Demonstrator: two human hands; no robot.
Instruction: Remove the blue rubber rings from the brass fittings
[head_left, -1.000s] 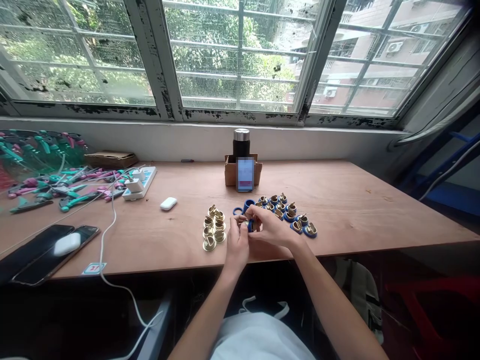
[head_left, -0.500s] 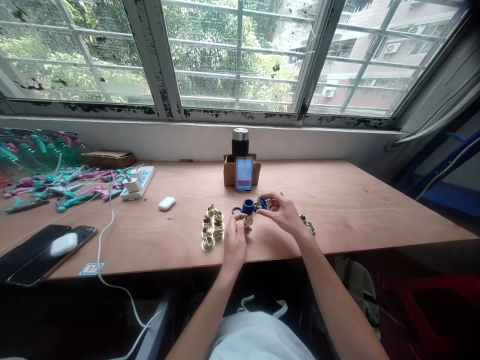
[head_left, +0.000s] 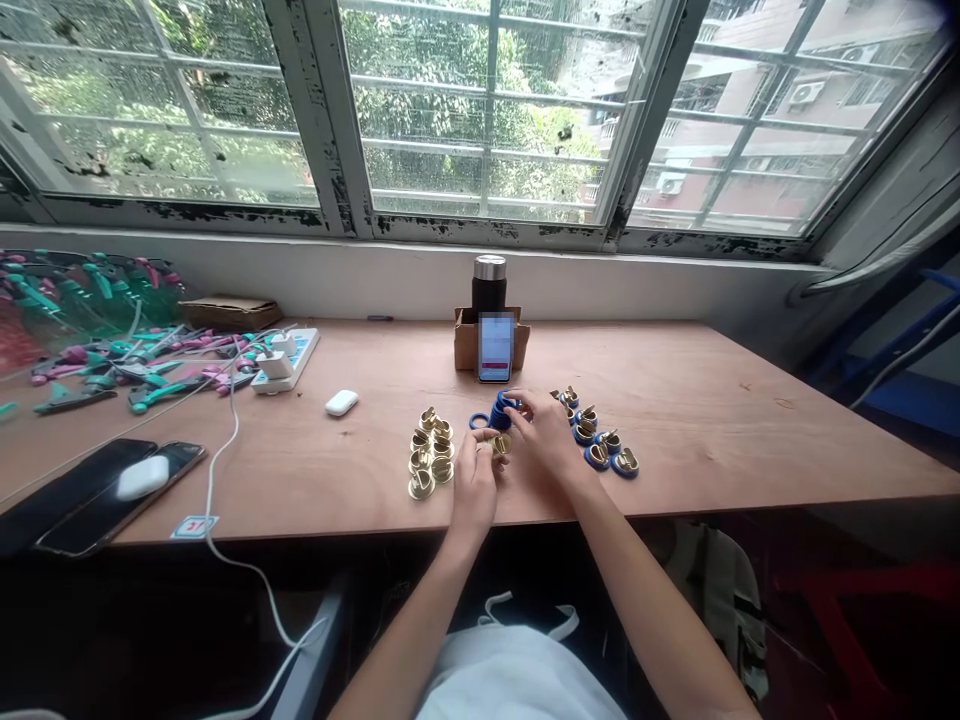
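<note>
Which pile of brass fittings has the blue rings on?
The right pile beside the right hand: its fittings sit in blue rings, while the left pile beside the left hand is bare brass.

Left hand [head_left: 474, 472] on brass fitting [head_left: 500, 445], right hand [head_left: 544, 435] on blue cap [head_left: 502, 409].

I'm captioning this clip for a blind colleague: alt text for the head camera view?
The left hand holds a small brass fitting and the right hand pinches a blue plastic part above a wooden desk. Loose brass fittings lie to their left, blue-ringed brass fittings to their right.
</note>
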